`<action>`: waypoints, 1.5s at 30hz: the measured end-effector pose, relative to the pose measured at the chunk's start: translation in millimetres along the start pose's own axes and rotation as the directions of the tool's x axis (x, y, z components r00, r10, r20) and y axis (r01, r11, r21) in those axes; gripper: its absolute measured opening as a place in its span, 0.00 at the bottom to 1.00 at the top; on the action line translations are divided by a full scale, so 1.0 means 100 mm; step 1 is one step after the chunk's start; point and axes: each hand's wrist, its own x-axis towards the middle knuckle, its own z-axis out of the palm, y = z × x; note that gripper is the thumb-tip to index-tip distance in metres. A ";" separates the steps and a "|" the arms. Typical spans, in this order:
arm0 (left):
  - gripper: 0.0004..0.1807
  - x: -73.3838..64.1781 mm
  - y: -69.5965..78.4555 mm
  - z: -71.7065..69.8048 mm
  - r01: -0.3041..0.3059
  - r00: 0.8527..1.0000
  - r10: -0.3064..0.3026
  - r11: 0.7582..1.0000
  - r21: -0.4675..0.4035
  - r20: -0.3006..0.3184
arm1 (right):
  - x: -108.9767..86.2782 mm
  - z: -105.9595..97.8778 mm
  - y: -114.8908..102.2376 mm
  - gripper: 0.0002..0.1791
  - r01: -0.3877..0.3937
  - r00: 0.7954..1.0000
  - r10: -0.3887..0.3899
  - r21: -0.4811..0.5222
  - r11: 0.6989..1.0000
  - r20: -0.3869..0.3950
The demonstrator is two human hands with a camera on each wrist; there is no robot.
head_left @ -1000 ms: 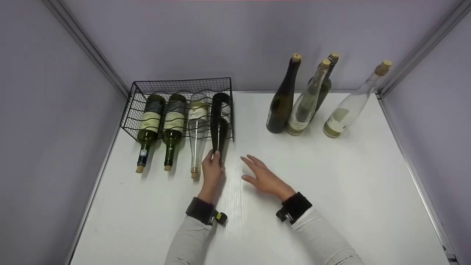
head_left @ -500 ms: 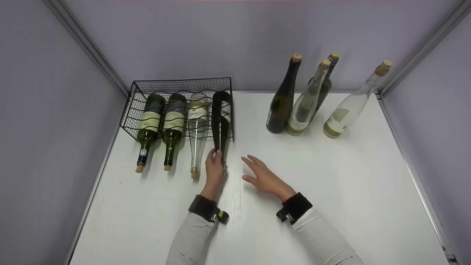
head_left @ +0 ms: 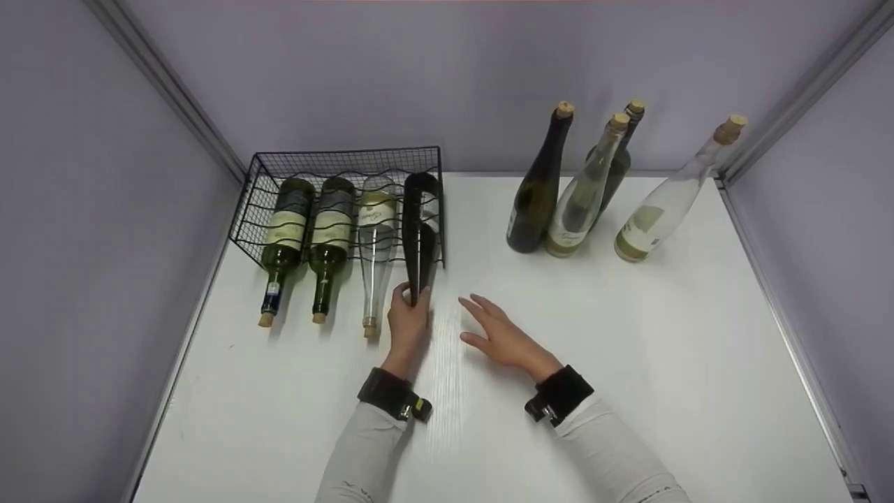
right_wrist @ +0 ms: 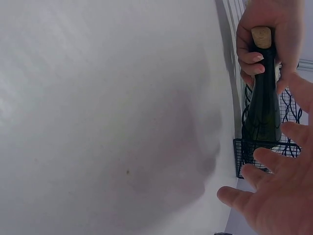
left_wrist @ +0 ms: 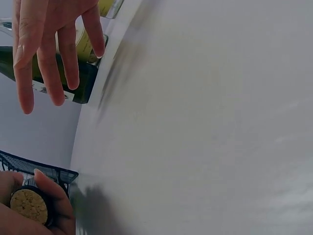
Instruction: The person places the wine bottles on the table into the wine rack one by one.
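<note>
My left hand (head_left: 408,325) grips the neck of a dark wine bottle (head_left: 419,241), which lies in the rightmost place of a black wire rack (head_left: 279,164). In the left wrist view its cork (left_wrist: 29,205) shows between the curled fingers. The right wrist view shows the fingers wrapped round the neck of this dark bottle (right_wrist: 264,105). To the right, my right hand (head_left: 506,339) hovers over the white table with fingers spread and nothing held. Left of the dark bottle, a clear bottle (head_left: 377,244) and two green bottles (head_left: 328,258) lie in the rack, necks toward me.
Upright at the back right stand a dark brown bottle (head_left: 534,202), a clear bottle (head_left: 580,202) with a dark green bottle (head_left: 618,168) behind it, and a frosted clear bottle (head_left: 660,209). Grey walls (head_left: 489,70) enclose the white table (head_left: 628,363).
The left hand has moved slightly to the right, and its thumb has shifted to the right side of the bottle's neck. The dark bottle has shifted slightly. The right hand has stayed put.
</note>
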 end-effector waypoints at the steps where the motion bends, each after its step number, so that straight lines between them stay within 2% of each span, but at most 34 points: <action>1: 0.26 0.00 0.00 0.00 -0.018 1.000 0.018 0.999 0.033 -0.012 | 0.00 0.00 0.00 0.37 0.002 1.000 -0.002 0.001 1.000 -0.001; 4: 0.25 0.01 0.00 0.00 -0.045 0.999 0.046 0.998 0.046 -0.009 | 0.00 0.00 0.00 0.37 0.000 1.000 0.000 0.002 1.000 0.001; 14: 0.14 0.00 0.01 -0.01 -0.023 0.996 0.027 0.998 -0.050 0.080 | 0.00 0.01 0.01 0.37 0.011 1.000 -0.011 0.011 1.000 -0.014; 21: 0.15 0.01 0.04 -0.02 -0.009 0.997 0.009 1.000 -0.004 0.079 | 0.01 0.03 0.04 0.37 0.019 0.999 -0.019 0.001 1.000 -0.025; 29: 0.16 0.03 0.05 -0.03 0.011 0.996 -0.009 1.000 -0.028 0.092 | 0.01 0.03 0.04 0.37 0.020 1.000 -0.020 -0.002 1.000 -0.024; 34: 0.16 0.03 0.06 -0.03 0.014 0.995 -0.014 1.000 -0.007 0.103 | 0.01 0.03 0.04 0.37 0.021 0.999 -0.021 -0.005 1.000 -0.025; 45: 0.20 0.03 0.08 -0.08 0.007 0.985 -0.007 1.000 -0.002 0.174 | 0.00 -0.01 0.01 0.37 0.001 1.000 -0.001 0.003 1.000 -0.009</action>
